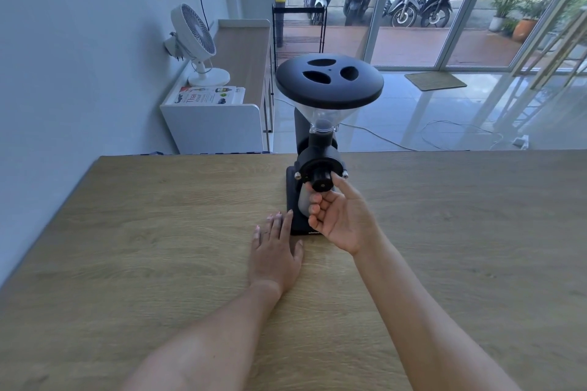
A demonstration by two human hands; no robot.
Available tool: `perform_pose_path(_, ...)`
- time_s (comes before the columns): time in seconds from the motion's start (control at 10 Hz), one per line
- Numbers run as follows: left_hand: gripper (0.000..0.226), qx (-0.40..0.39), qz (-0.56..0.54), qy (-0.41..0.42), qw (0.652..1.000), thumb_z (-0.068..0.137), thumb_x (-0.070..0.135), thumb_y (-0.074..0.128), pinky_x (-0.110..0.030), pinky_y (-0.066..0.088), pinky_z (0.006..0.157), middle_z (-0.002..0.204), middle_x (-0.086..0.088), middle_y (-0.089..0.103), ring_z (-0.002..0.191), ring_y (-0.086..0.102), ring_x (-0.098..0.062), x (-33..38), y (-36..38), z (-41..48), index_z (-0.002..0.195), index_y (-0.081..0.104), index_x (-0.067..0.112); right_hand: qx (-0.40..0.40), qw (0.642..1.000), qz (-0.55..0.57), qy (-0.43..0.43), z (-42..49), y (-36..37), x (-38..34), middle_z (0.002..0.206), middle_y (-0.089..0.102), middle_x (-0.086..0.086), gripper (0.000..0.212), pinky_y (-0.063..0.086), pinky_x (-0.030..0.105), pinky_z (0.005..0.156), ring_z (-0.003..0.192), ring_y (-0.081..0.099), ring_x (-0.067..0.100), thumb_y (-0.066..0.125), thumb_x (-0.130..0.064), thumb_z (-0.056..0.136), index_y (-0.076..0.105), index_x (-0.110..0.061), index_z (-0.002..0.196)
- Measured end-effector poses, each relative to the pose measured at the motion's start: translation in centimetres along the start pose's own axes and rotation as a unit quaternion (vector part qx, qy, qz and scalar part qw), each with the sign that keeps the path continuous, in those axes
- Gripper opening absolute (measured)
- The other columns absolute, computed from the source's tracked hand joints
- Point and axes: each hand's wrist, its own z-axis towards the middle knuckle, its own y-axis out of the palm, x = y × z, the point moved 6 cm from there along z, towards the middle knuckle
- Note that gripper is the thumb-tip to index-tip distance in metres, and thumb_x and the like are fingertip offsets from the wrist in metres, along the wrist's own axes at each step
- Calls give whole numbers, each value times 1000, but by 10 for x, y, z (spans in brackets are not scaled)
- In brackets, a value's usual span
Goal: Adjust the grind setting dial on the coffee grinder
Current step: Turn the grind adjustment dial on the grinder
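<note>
A black coffee grinder (317, 149) stands on the wooden table (158, 232) near its far edge, with a clear funnel hopper under a black lid (329, 81). Its black ribbed grind dial (322, 180) faces me at the front. My right hand (341, 219) is raised palm up just below and right of the dial; the index fingertip touches the dial's right side, and the other fingers curl loosely under it without closing on it. My left hand (274, 247) lies flat on the table, fingertips beside the grinder's base.
Beyond the table's far edge stands a white cabinet (216, 117) with a white fan (197, 44) and a book. Glass doors (444, 9) and a tiled floor with a white cable lie behind the grinder. A wall is on the left.
</note>
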Motion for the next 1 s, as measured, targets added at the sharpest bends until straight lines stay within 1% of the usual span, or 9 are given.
perform_pose_path(0.3, 69, -2, 5, 1, 1000, 102, 50, 25, -43, -1, 125, 167, 3, -1, 152, -8, -11, 0, -1, 0, 156, -14, 29, 32, 999, 30, -23, 4, -3, 3, 62, 50, -6, 47, 45, 23, 56, 53, 49, 8, 64, -48, 87, 70, -4, 103)
perform_pose_path(0.6, 70, -5, -1, 1, 1000, 102, 49, 25, -43, 0, 125, 167, 3, -2, 152, -8, -11, 0, -1, 0, 156, -14, 29, 81, 996, 18, -38, 6, -8, 2, 58, 47, -8, 49, 42, 21, 56, 51, 45, 7, 73, -48, 78, 68, -7, 104)
perform_pose_path(0.8, 70, -6, 2, 1, 1000, 102, 49, 25, -43, 1, 125, 167, 4, -2, 152, -8, -12, 0, -2, -1, 155, -15, 29, 85, 995, 11, -48, 5, -7, 2, 59, 46, -7, 47, 41, 22, 57, 52, 44, 7, 73, -49, 77, 71, -7, 99)
perform_pose_path(0.9, 70, -7, 2, 0, 1000, 102, 49, 25, -43, 1, 125, 167, 4, -3, 152, -9, -12, 1, -2, -1, 155, -16, 29, 93, 994, 6, -55, 5, -8, 1, 59, 46, -7, 55, 41, 22, 56, 51, 44, 7, 77, -49, 72, 68, -7, 106)
perform_pose_path(1.0, 70, -8, 0, 0, 1000, 102, 49, 25, -43, 1, 125, 167, 4, -3, 152, -9, -12, 1, -3, -1, 155, -16, 29, 103, 993, -2, -57, 5, -8, 0, 59, 45, -6, 54, 40, 22, 54, 50, 44, 7, 77, -48, 74, 66, -8, 107)
